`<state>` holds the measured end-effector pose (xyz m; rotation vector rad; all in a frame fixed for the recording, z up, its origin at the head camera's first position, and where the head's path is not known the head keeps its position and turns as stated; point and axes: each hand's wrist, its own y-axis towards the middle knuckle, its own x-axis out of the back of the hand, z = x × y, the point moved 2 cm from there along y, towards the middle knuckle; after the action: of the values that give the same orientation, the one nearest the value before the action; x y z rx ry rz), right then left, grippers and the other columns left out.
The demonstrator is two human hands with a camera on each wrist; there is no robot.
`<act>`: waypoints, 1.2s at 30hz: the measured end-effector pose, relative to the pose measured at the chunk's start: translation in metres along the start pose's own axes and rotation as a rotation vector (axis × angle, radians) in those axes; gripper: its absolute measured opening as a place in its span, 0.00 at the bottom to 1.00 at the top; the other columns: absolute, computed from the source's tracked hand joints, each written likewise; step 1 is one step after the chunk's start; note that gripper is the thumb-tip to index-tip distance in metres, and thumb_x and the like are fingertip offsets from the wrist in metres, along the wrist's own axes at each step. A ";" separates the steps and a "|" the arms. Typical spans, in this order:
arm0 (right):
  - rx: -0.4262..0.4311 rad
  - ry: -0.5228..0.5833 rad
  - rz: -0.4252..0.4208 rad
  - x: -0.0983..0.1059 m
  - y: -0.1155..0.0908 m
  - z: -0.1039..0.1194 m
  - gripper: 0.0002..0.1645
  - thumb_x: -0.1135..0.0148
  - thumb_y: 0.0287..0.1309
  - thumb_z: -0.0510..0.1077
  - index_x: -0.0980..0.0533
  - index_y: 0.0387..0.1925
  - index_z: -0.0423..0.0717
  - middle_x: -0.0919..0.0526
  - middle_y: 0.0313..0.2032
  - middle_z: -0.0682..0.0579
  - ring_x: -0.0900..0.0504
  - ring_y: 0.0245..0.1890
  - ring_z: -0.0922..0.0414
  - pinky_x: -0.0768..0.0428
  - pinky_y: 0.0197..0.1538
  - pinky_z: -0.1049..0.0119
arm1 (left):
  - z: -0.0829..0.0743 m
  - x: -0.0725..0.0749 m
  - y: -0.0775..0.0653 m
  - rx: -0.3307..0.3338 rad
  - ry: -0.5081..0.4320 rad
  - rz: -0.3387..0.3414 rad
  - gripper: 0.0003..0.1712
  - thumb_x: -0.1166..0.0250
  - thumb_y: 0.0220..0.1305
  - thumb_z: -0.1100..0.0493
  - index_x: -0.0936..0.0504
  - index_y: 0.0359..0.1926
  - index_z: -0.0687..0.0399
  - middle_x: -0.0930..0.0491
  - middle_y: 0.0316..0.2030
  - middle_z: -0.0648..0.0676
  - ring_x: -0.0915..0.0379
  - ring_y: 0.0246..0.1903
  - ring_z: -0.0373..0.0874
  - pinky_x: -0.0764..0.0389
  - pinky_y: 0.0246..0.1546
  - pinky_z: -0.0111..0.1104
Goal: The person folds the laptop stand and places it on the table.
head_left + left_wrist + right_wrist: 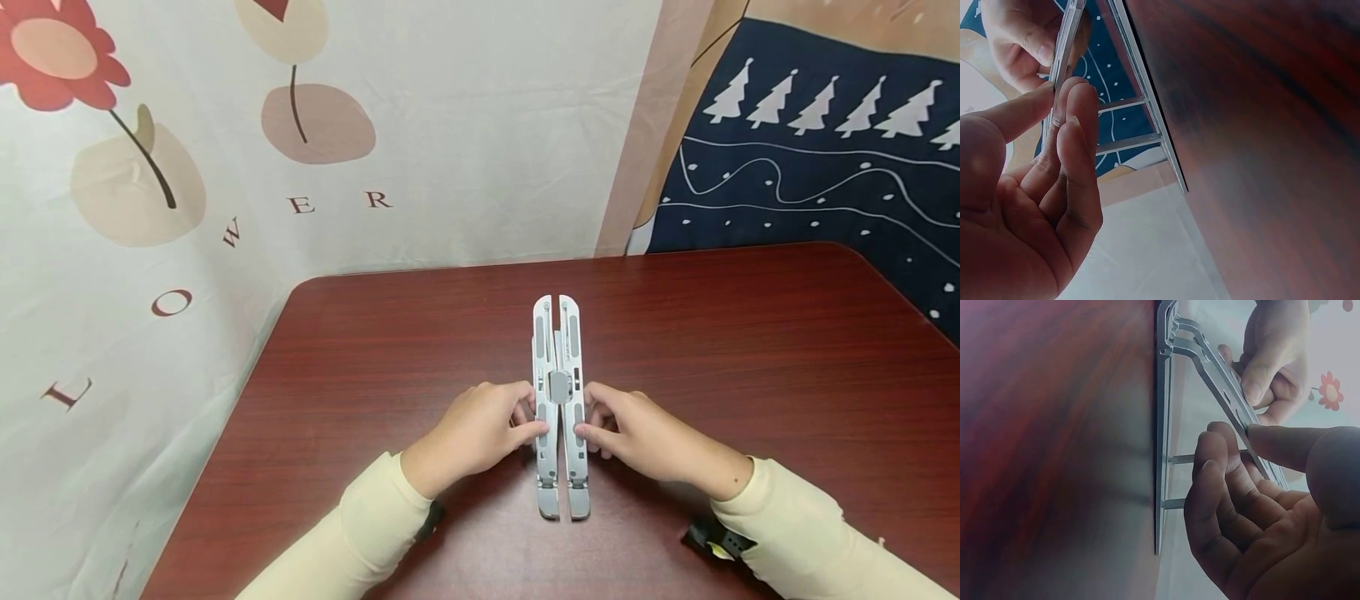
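A silver folding laptop stand [558,388] stands on the table, its two long arms close together and a grey round-cornered piece at their middle. My left hand [480,427] pinches the left arm between thumb and fingers. On the other side my right hand [647,432] pinches the right arm the same way, thumb on top. In the right wrist view, the upper bars of the stand [1222,394] slope up from the hinged end, above base bars lying along the tabletop. Thin struts [1129,145] join base and upper part in the left wrist view.
The dark red wooden table [375,333] reaches back to a pale curtain [480,125] printed with flowers and letters. A navy cloth [810,183] with white trees hangs behind the right side. A black strap [720,540] sits at the right wrist.
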<state>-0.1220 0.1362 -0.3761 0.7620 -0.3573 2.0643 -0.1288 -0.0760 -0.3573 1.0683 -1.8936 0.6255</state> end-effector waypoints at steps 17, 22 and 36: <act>0.015 0.005 0.009 -0.004 0.000 0.001 0.09 0.37 0.65 0.40 0.29 0.42 0.43 0.18 0.21 0.55 0.23 0.19 0.68 0.23 0.25 0.70 | -0.001 -0.001 -0.001 -0.012 -0.009 0.015 0.09 0.30 0.63 0.50 0.20 0.33 0.47 0.15 0.23 0.39 0.22 0.24 0.27 0.27 0.28 0.26; 0.010 0.010 0.011 -0.004 0.001 0.001 0.09 0.37 0.65 0.39 0.30 0.41 0.44 0.18 0.21 0.54 0.23 0.19 0.68 0.23 0.24 0.69 | -0.002 -0.001 -0.001 -0.021 -0.008 0.013 0.09 0.30 0.63 0.51 0.20 0.32 0.47 0.15 0.23 0.39 0.23 0.23 0.27 0.28 0.27 0.26; 0.003 0.013 0.013 -0.005 0.000 0.002 0.09 0.37 0.65 0.40 0.29 0.41 0.44 0.18 0.21 0.54 0.23 0.19 0.66 0.23 0.24 0.69 | -0.002 -0.002 -0.001 -0.021 -0.026 0.017 0.08 0.30 0.63 0.51 0.20 0.32 0.47 0.16 0.22 0.39 0.26 0.22 0.26 0.28 0.26 0.25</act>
<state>-0.1197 0.1323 -0.3779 0.7499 -0.3533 2.0814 -0.1267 -0.0740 -0.3574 1.0522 -1.9294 0.6029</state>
